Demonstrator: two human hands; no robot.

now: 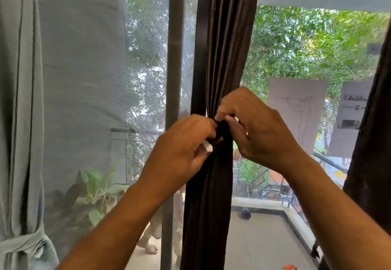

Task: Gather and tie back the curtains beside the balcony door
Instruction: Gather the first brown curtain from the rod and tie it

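Left hand (182,143) is gripping the gathered dark brown satin curtain (224,58) and a white strip (208,147). Right hand (251,126) is pinching the dark tie (222,130) around it.

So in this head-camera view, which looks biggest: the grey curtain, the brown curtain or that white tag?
1. Grey curtain, largest as seen, though it hangs nearer the camera.
2. Brown curtain.
3. White tag, tiny, by the left hand.

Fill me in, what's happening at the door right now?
A person is tying back the dark brown curtain beside the open balcony door. Both hands meet at its gathered middle: the left hand and right hand each keep a grip on the dark tie wrapped round the bunch. The grey curtain at far left is already tied.
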